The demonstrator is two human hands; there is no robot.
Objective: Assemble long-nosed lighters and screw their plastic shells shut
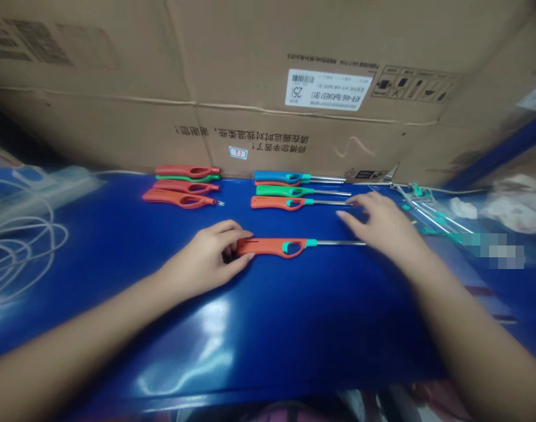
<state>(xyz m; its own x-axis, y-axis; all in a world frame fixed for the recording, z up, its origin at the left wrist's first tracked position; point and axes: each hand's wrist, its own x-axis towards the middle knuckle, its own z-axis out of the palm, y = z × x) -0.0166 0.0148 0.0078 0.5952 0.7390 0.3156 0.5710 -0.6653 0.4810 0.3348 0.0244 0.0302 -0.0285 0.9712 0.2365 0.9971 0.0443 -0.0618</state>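
Note:
My left hand point(217, 249) has its thumb and fingers closed around the handle end of an orange long-nosed lighter point(273, 247), which lies level with its metal tube pointing right. My right hand point(380, 221) is held with thumb and fingers apart, above and right of that tube's end. Its fingertips are close to the tube tip of another orange lighter point(274, 203); I cannot tell if they touch. Behind it lie a green lighter point(274, 191) and a blue lighter point(272, 176), with one more orange handle partly hidden between them.
Handle shells without tubes, such as an orange shell point(166, 197), lie stacked at the back left beside tiny metal bits point(221, 203). Metal tubes with green parts point(439, 217) lie right. A white cable point(52, 234) coils left. A cardboard box point(233, 70) walls the blue table's point(294, 316) back.

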